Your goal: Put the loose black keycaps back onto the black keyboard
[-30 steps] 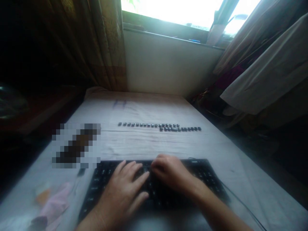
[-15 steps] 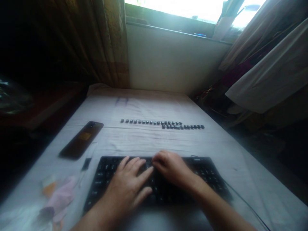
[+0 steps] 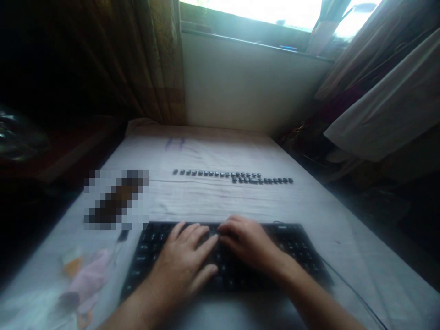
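A black keyboard (image 3: pixel 237 279) lies across the near part of the cloth-covered table. My left hand (image 3: pixel 185 254) rests over its left half with the fingers spread, the index fingertip close to my right fingers. Near the keyboard's upper middle, my right hand (image 3: pixel 245 238) has its fingers bent together in a pinch against the keys. What sits between those fingertips is hidden. Beyond the keyboard, small dark keycaps (image 3: pixel 216 174) stand in a long row, with a second, shorter row of keycaps (image 3: pixel 263 181) just in front and to the right.
A pixelated dark shape (image 3: pixel 117 199) lies at the left, near a small black item with a thin cord (image 3: pixel 123 235). Crumpled pink cloth (image 3: pixel 91 275) is at the lower left. The keyboard's cable (image 3: pixel 350 286) runs off right. Curtains, a wall and a window stand behind.
Both hands stay almost in place on the keyboard. The view shifts slightly. The phone at the left, plain before, is now covered by pixelation.
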Motion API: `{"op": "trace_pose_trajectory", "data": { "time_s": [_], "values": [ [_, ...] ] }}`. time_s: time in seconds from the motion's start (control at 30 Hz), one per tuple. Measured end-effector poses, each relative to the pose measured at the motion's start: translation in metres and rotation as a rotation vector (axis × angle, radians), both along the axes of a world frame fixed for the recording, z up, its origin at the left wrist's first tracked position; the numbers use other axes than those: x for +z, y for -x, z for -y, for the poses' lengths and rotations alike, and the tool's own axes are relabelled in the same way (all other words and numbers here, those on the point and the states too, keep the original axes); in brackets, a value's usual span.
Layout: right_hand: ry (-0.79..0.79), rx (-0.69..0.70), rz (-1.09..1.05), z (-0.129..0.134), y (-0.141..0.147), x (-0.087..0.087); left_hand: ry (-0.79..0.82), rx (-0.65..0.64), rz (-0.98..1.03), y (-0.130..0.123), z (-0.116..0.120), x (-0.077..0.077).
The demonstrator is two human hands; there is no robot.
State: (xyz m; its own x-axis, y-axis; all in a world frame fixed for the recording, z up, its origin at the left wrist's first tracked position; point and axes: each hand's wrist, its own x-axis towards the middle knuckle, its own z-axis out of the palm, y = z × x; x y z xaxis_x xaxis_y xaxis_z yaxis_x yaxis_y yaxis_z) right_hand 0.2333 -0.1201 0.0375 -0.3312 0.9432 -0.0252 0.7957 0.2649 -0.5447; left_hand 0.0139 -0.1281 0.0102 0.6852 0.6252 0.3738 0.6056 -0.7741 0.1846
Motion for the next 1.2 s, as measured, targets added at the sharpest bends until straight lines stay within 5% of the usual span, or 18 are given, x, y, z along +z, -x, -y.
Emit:
{"op": "trace_pose_trajectory", "data": {
  "time_s": [0.5, 0.77, 1.2],
  "values": [
    [0.048, -0.036, 0.08, 0.002, 0.009, 0.01, -0.019, 0.0, 0.003, -0.001, 0.002, -0.001],
    [0.125, -0.113, -0.058, -0.003, 0.003, 0.008, 0.011, -0.009, -0.019, -0.002, 0.001, 0.004],
    [0.143, -0.189, 0.103, -0.007, 0.012, 0.012, 0.008, 0.002, -0.017, -0.004, 0.002, 0.0]
  ]
}}
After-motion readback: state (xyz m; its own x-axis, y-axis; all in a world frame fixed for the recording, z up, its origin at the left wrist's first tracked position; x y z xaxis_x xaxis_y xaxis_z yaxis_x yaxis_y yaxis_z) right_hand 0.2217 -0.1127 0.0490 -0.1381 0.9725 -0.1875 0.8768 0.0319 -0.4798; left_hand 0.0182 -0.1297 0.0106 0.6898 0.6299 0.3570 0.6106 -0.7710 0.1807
